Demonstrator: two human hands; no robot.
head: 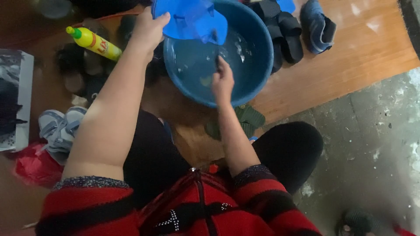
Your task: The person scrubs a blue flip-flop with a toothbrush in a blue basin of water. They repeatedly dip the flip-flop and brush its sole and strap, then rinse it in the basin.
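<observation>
A home, likely its entryway: sandals [280, 32] and sneakers [59, 129] line a wooden floor [363, 48] meeting bare concrete [372, 144], beside a blue washbasin [258, 57].

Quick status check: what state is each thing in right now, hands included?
Blue basin: upright on the floor, shallow water inside.
Blue plastic piece: lifted and tilted over the basin's rim.
Left hand: gripping the blue plastic piece.
Right hand: inside the basin, fingers on a small dark item; grip unclear.
Yellow bottle: lying on its side, green cap on.
</observation>
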